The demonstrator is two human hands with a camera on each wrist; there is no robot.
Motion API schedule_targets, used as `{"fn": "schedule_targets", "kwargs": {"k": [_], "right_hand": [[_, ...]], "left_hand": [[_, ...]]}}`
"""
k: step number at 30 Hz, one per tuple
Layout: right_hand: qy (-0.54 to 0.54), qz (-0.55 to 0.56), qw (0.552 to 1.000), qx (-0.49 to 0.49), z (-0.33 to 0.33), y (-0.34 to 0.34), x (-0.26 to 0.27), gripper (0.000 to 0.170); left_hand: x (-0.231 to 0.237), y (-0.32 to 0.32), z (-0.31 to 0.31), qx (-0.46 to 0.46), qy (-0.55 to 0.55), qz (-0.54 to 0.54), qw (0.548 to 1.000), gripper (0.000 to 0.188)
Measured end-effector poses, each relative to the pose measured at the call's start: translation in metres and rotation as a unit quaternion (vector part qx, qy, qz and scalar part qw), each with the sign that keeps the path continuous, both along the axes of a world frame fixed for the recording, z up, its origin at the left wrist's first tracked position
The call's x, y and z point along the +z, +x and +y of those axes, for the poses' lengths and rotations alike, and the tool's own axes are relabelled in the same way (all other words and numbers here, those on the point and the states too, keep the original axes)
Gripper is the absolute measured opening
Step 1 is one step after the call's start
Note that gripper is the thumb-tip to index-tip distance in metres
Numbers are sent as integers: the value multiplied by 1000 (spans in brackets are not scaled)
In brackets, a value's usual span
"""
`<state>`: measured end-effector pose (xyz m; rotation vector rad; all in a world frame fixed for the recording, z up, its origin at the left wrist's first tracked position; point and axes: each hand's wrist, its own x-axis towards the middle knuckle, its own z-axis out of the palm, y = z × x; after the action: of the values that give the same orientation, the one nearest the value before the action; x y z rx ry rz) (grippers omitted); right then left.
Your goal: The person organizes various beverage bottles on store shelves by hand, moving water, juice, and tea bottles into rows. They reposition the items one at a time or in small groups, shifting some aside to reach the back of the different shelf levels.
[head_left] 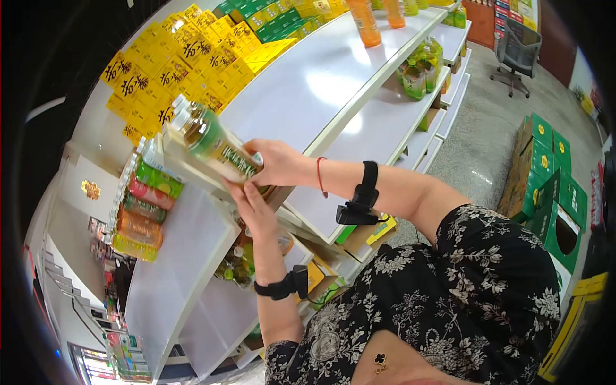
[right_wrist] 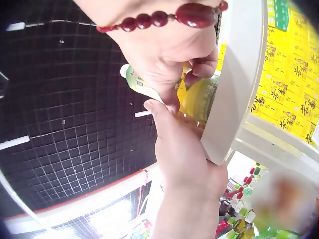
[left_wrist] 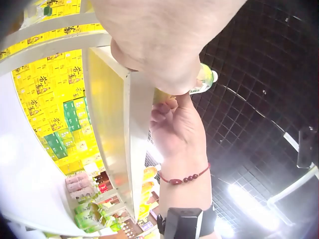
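Two tea bottles with green-and-white labels, the nearer one (head_left: 224, 151) clearest, lean together over the end of the top shelf (head_left: 298, 90), their white caps pointing away. My right hand (head_left: 279, 163), with a red bead bracelet, grips the lower part of the bottles. Just beside it my left hand (head_left: 256, 212) holds the bottom end, thumb up against them. In the right wrist view a capped bottle (right_wrist: 142, 84) shows past my right hand, with a yellowish bottle base (right_wrist: 199, 99) under its fingers. The left wrist view shows a bottle's capped end (left_wrist: 204, 79); my left hand hides the rest.
Yellow boxes (head_left: 186, 58) are stacked behind the top shelf. Coloured drink bottles (head_left: 141, 218) line another shelf at left; orange bottles (head_left: 364, 25) stand at the far end. Green bottles (head_left: 417, 77) sit a level lower. Green cartons (head_left: 536, 167) stand on the floor at right.
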<state>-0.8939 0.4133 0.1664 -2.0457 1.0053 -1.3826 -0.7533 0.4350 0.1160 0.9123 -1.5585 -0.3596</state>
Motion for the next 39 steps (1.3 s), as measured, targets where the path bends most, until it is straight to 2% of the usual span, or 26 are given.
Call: {"fn": "schedule_targets", "kwargs": {"k": [1, 3, 5, 7, 9, 11, 12, 13, 14, 15, 16, 18, 19, 21, 22, 24, 26, 28, 32, 34, 35, 39], "right_hand": [[-1, -1, 1000, -4, -1, -5, -4, 61], [5, -70, 995, 74, -3, -19, -9, 62], [3, -78, 993, 86, -3, -43, -12, 60], [71, -135, 984, 96, -5, -82, -10, 52], [6, -92, 995, -35, -34, -132, -17, 45], [22, -134, 977, -166, -50, -191, -9, 42], [-30, -124, 963, -237, -68, -228, -9, 47], [-84, -113, 942, -305, -89, -267, -10, 51], [-104, -107, 922, -356, -108, -302, -10, 59], [-123, -101, 901, -403, -126, -332, -10, 67], [-125, -99, 905, -394, -140, -360, -4, 67], [-98, 23, 907, -409, -164, -403, 3, 81], [-98, 26, 911, -399, -178, -418, 6, 81], [-16, 73, 950, -303, -195, -436, 11, 89], [55, 67, 961, -261, -201, -442, 15, 90], [78, 84, 969, -220, -218, -448, 14, 86], [100, 98, 973, -182, -226, -449, 17, 82], [161, 69, 983, -58, -222, -443, 27, 76], [115, 76, 990, -39, -240, -444, 19, 71], [72, 116, 987, -89, -239, -432, 17, 66], [74, 120, 987, -83, -236, -423, 15, 66], [-82, 156, 981, -86, -215, -381, 3, 57]], "left_hand": [[2, 1, 2, -4, -1, -1, 1000, 63], [7, -2, 6, 41, 20, -43, 998, 63], [10, -2, 6, 35, 32, -31, 998, 63], [9, -1, 3, 64, -33, -65, 995, 64], [13, -6, 9, 71, -44, -30, 996, 65], [15, -5, 14, 206, -150, -125, 959, 69], [20, -10, 22, 210, -151, -122, 958, 69], [28, -18, 31, 259, -199, -151, 933, 65], [34, -28, 36, 308, -244, -179, 902, 61], [35, -38, 35, 317, -242, -176, 900, 61], [35, -47, 34, 308, -255, -199, 895, 57], [36, -72, 28, 285, -265, -216, 895, 49], [38, -88, 22, 295, -260, -216, 894, 49], [44, -117, 9, 257, -178, -280, 908, 50], [46, -132, 1, 266, -171, -280, 906, 50], [53, -160, -17, 195, -67, -263, 942, 52], [55, -183, -33, 182, -19, -267, 946, 54], [57, -202, -45, 169, 28, -266, 949, 56], [63, -253, -69, 116, 94, -264, 953, 65], [65, -281, -86, 107, 105, -262, 953, 70], [65, -295, -95, 102, 98, -255, 957, 72], [65, -336, -139, 124, 61, -251, 958, 81]]}}
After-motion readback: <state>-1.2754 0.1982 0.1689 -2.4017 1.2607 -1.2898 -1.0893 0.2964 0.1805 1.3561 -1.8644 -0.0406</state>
